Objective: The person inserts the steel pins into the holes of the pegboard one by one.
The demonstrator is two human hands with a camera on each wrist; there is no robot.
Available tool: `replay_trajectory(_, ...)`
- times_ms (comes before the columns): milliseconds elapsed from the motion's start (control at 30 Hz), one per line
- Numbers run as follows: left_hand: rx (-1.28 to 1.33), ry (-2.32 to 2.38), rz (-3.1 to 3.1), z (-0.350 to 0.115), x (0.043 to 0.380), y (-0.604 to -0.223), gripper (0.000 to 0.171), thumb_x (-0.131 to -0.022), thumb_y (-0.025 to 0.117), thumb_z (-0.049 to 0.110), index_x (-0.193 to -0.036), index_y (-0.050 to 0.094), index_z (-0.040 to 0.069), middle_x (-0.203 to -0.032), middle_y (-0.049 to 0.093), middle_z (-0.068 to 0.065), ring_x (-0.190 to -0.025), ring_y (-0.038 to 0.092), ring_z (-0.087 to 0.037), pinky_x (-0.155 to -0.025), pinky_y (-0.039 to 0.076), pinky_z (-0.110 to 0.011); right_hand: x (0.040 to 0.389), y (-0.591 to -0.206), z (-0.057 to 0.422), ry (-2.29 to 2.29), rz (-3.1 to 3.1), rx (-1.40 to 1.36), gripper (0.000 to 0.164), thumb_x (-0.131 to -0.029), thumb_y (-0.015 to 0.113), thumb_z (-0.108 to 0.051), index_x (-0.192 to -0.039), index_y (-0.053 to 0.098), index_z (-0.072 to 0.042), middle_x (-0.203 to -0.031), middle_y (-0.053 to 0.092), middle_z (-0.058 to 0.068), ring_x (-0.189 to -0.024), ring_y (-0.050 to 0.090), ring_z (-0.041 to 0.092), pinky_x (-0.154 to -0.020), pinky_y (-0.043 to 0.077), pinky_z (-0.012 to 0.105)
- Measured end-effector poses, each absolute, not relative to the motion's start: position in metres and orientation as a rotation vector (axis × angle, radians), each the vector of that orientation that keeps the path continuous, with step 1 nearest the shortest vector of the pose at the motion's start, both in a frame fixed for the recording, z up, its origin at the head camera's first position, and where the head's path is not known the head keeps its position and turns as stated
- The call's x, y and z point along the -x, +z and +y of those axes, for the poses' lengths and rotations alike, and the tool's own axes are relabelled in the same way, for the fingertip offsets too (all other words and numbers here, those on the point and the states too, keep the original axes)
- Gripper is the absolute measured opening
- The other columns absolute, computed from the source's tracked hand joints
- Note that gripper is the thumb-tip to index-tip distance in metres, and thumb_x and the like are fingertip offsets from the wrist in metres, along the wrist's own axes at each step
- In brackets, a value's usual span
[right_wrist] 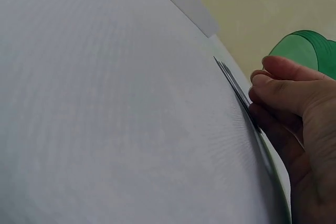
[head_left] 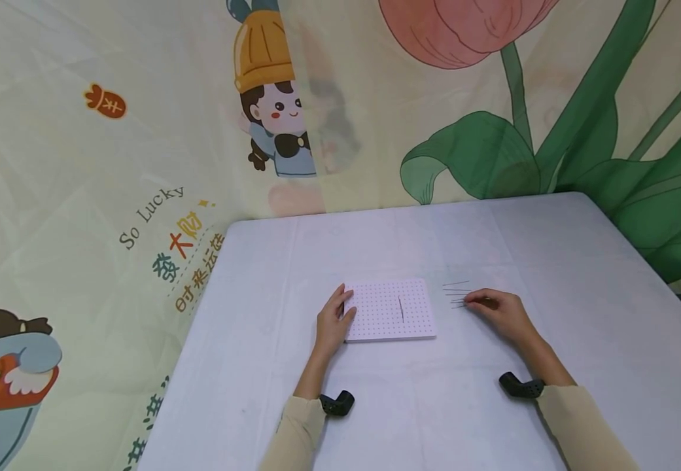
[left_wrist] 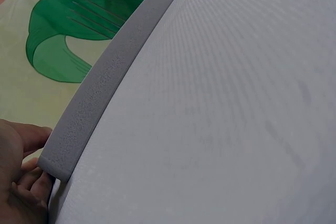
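Head view, beige sleeves: my right sleeve and left sleeve lie nearest the camera, both forearms reaching forward over the white tablecloth.
White dotted board: flat between my hands, with one thin dark rod on it; I cannot tell whether that rod stands or lies.
Left hand: I grip the board at its left edge; an uneven pull could make it skid on the smooth cloth.
Loose rods: several lie right of the board, close together, so my fingertips could drag two at once.
Left wrist view, board corner: my digits close round it, one above the others; slack there could let the board shift.
Right wrist view, right hand: my fingers curl, thumb and index tips close together by the rods; I cannot tell whether one is pinched. A poor pinch could let something so slender twist.
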State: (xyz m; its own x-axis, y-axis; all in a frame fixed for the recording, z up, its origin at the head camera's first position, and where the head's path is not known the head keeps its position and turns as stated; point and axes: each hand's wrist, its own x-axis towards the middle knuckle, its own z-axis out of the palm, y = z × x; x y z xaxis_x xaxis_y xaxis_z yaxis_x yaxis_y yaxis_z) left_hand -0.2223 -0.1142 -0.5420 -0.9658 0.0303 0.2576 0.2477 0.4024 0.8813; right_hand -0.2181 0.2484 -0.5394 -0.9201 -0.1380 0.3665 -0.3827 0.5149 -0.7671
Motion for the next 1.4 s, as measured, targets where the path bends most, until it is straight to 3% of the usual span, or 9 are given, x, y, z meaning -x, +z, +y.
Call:
replay_trajectory(267,0.231,-1.597,-2.465,-0.1134,0.2235,-0.542,0.037,-0.084,0.06,0.006,-0.12,0.056,0.008,-0.14,0.038,-0.005,-0.127,0.038,-0.018,-0.1,0.037,-0.022,0.2148,-0.5358,0.2458,1.324,-2.503,-0.437,0.013,-0.077,0.068,-0.009,-0.09,0.068,-0.012,-0.091,0.067,0.004,-0.086,0.057,-0.005,-0.073,0.044,0.003)
replay_trajectory(500,0.216,-1.598,-2.475,-0.1135,0.2232,-0.5423,0.037,-0.084,0.06,0.006,-0.12,0.056,0.009,-0.141,0.037,-0.003,-0.127,0.037,-0.016,-0.1,0.036,-0.021,0.2158,-0.5362,0.2445,1.227,-2.557,-0.356,0.015,-0.076,0.07,-0.017,-0.091,0.068,-0.015,-0.091,0.067,0.0,-0.085,0.056,-0.005,-0.072,0.044,0.003)
replay_trajectory(733,0.2,-1.597,-2.493,-0.1127,0.2229,-0.542,0.037,-0.085,0.06,0.008,-0.121,0.056,0.01,-0.141,0.036,-0.002,-0.127,0.036,-0.012,-0.1,0.036,-0.02,0.217,-0.5409,0.2451,1.145,-2.589,-0.337,0.016,-0.075,0.071,-0.023,-0.09,0.07,-0.018,-0.092,0.066,-0.002,-0.088,0.054,0.008,-0.075,0.043,0.012)
replay_trajectory(900,0.211,-1.604,-2.476,-0.1127,0.2221,-0.5418,0.037,-0.084,0.06,0.007,-0.121,0.056,0.009,-0.141,0.037,-0.003,-0.127,0.037,-0.016,-0.1,0.037,-0.023,0.2167,-0.5419,0.2457,1.131,-2.613,-0.316,0.016,-0.075,0.071,-0.024,-0.09,0.07,-0.017,-0.091,0.065,-0.001,-0.09,0.053,0.014,-0.077,0.043,0.02)
replay_trajectory(1400,0.199,-1.587,-2.486,-0.1133,0.2238,-0.5414,0.037,-0.084,0.06,0.007,-0.121,0.056,0.008,-0.141,0.037,-0.007,-0.127,0.037,-0.017,-0.1,0.036,-0.022,0.2185,-0.5414,0.2382,1.064,-2.616,-0.388,0.016,-0.075,0.071,-0.019,-0.09,0.071,-0.016,-0.089,0.066,-0.002,-0.088,0.054,0.014,-0.077,0.044,0.027)
